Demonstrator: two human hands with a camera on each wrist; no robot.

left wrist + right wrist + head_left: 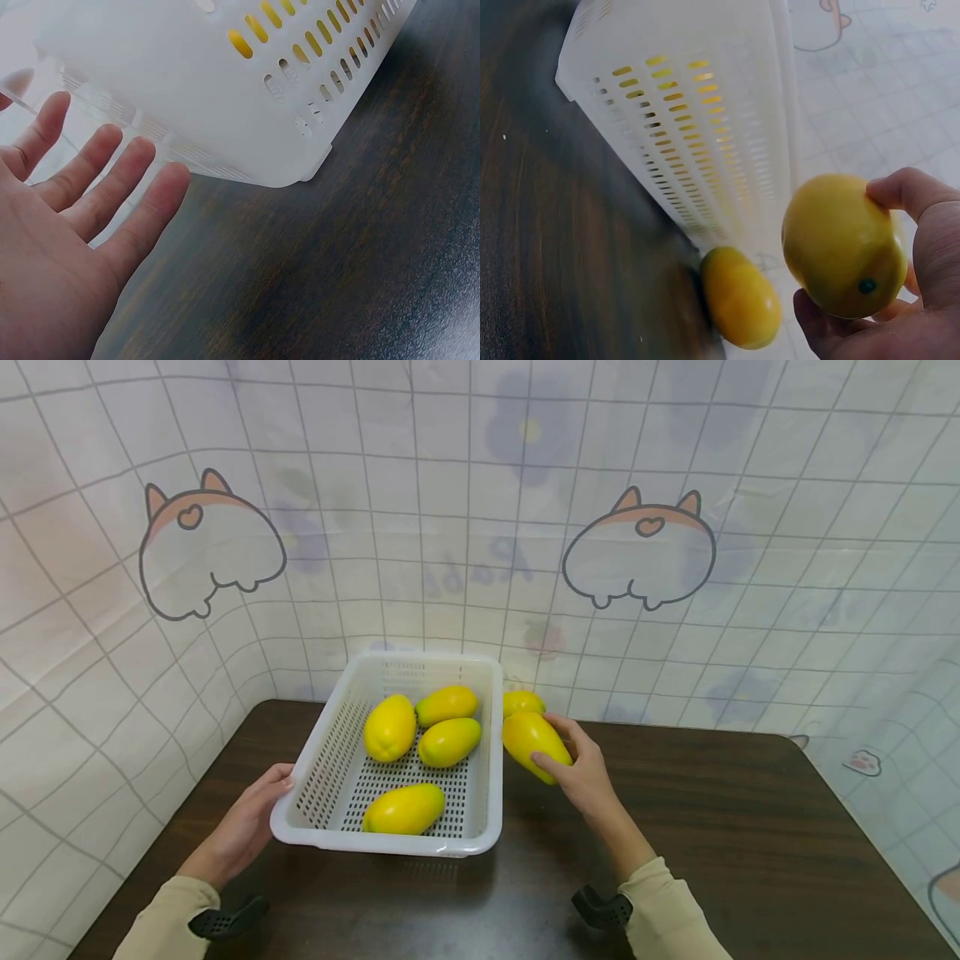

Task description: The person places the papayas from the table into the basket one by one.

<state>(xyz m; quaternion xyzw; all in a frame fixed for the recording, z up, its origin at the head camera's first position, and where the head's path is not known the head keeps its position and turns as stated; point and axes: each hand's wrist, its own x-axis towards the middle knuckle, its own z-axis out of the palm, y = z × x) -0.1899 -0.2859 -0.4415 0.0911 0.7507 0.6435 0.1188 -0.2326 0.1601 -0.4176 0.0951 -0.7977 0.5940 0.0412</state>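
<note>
A white plastic basket (315,839) with slotted walls holds several yellow mangoes (405,810). At its left rim is my left hand (243,827), thumb over the rim and fingers along the outer wall; the left wrist view shows those fingers (154,199) nearly straight. My right hand (588,768) grips a yellow mango (532,743) just outside the basket's right wall, above the table. In the right wrist view thumb and fingers hold this mango (844,247) from its sides. Behind it, another mango (522,702) lies on the table against the basket's right side.
The dark wood-grain table (697,827) extends to the right of the basket and in front of it. A white gridded cloth (465,510) with cartoon prints hangs behind the table and along both sides. Black bands (228,918) sit at both wrists.
</note>
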